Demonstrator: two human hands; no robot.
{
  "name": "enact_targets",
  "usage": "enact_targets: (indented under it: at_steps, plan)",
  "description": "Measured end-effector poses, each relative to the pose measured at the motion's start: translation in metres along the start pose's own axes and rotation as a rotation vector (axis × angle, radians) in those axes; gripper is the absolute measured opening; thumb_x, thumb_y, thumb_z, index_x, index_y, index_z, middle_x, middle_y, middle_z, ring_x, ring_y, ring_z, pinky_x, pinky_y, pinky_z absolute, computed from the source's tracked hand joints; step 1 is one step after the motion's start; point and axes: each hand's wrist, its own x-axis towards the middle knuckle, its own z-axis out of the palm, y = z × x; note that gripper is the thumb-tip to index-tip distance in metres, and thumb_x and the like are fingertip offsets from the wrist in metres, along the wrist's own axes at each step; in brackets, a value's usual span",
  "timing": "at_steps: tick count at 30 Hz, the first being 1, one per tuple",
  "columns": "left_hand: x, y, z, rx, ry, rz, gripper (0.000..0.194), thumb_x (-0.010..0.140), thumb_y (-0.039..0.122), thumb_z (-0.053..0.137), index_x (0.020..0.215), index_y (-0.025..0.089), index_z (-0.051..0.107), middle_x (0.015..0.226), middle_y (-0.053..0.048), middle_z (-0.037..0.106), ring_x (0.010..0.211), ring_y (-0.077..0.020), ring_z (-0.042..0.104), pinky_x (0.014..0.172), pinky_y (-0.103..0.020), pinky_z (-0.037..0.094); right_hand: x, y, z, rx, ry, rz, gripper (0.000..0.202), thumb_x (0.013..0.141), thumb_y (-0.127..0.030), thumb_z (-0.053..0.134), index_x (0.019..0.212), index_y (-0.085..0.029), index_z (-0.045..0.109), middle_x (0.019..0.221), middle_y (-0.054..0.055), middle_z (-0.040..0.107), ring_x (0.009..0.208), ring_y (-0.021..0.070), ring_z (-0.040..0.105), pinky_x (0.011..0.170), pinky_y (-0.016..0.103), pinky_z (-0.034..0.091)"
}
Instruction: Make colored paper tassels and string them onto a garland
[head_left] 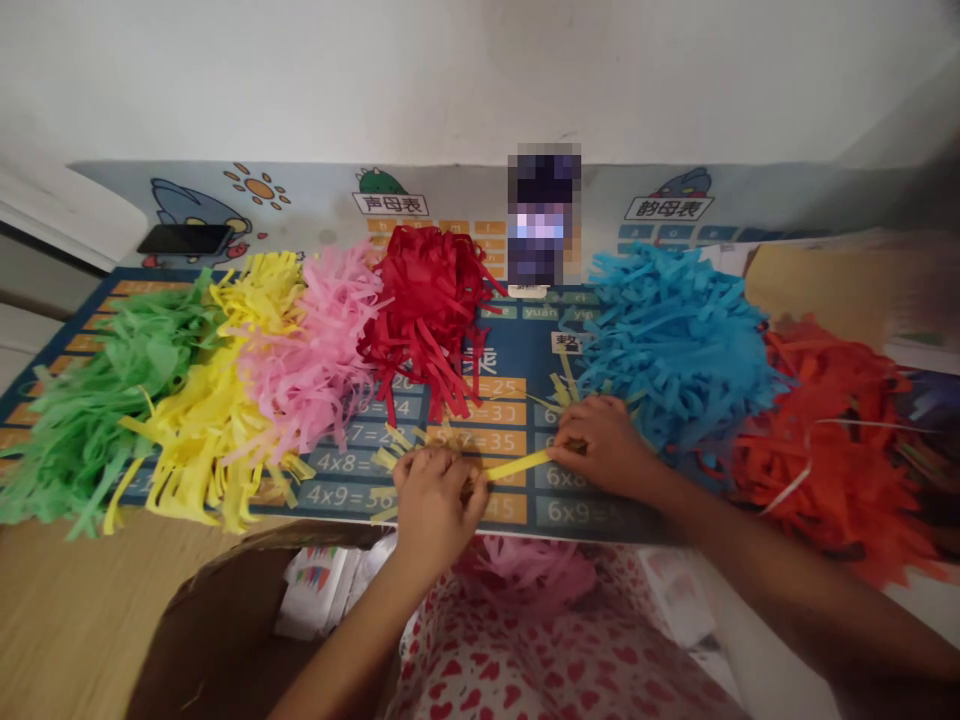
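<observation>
A narrow yellow strip point(517, 466) runs taut between my two hands above the printed table mat point(551, 510). My left hand point(439, 495) is closed on its left end, with fringed yellow paper fanning out beyond the fingers. My right hand point(604, 445) pinches the right end, and thin yellow fringes poke up past it. Behind my left hand lies a red fringed bundle point(431, 310). A blue fringed bundle point(675, 340) is just behind my right hand. Pink point(319, 350), yellow point(210, 430) and green point(112, 390) bundles lie to the left.
An orange-red bundle point(832, 450) sits at the right, near my right forearm. A dark phone point(187, 239) lies at the back left. A pixelated object point(544, 220) stands at the back. Below the table edge are a cardboard box point(202, 620) and a pink bundle point(532, 572) on my lap.
</observation>
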Motion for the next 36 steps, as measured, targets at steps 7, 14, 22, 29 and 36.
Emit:
enact_targets:
  at_steps: [7, 14, 22, 29, 36]
  plan:
    - [0.002, 0.0, 0.003, 0.048, 0.003, -0.015, 0.012, 0.083, 0.025, 0.064, 0.072, 0.022, 0.063, 0.076, -0.003, 0.064, 0.084, -0.0253, 0.057, 0.086, -0.045, 0.035, -0.001, -0.002, 0.004, -0.044, 0.051, -0.011, 0.015, 0.081, -0.032, 0.072, 0.071, -0.021, 0.068, 0.08, 0.001, 0.068, 0.083, 0.0195, 0.056, 0.086, 0.038, 0.028]
    - [0.004, 0.001, -0.005, 0.121, 0.013, 0.307, 0.019, 0.086, 0.017, 0.064, 0.097, 0.031, 0.07, 0.094, -0.002, 0.071, 0.099, -0.0252, 0.058, 0.098, -0.048, 0.032, -0.01, -0.007, 0.003, -0.227, 0.184, -0.389, 0.01, 0.09, -0.02, 0.06, 0.084, -0.024, 0.068, 0.103, 0.001, 0.072, 0.105, 0.0217, 0.057, 0.106, 0.047, 0.023]
    - [0.011, 0.014, -0.012, 0.157, -0.025, 0.39, 0.013, 0.092, 0.027, 0.059, 0.095, 0.028, 0.072, 0.087, -0.002, 0.073, 0.097, -0.0239, 0.061, 0.107, -0.053, 0.028, -0.001, -0.006, -0.001, -0.318, 0.129, -0.606, 0.014, 0.091, -0.017, 0.058, 0.084, -0.023, 0.068, 0.1, 0.0, 0.072, 0.113, 0.0198, 0.055, 0.113, 0.048, 0.021]
    - [0.015, 0.018, -0.006, 0.16, 0.015, 0.325, 0.012, 0.091, 0.026, 0.06, 0.086, 0.025, 0.072, 0.082, -0.002, 0.071, 0.093, -0.0234, 0.061, 0.108, -0.053, 0.029, 0.014, -0.01, -0.002, -0.146, 0.096, -0.432, 0.014, 0.08, -0.018, 0.067, 0.066, -0.02, 0.063, 0.094, -0.001, 0.072, 0.104, 0.0191, 0.058, 0.105, 0.043, 0.026]
    - [0.004, 0.006, 0.0, 0.063, 0.084, 0.232, 0.011, 0.092, 0.025, 0.061, 0.09, 0.026, 0.071, 0.094, -0.001, 0.074, 0.097, -0.0229, 0.062, 0.105, -0.051, 0.029, 0.007, 0.006, -0.002, -0.144, 0.061, -0.452, 0.014, 0.09, -0.026, 0.064, 0.077, -0.021, 0.068, 0.096, 0.002, 0.073, 0.106, 0.0201, 0.057, 0.102, 0.042, 0.026]
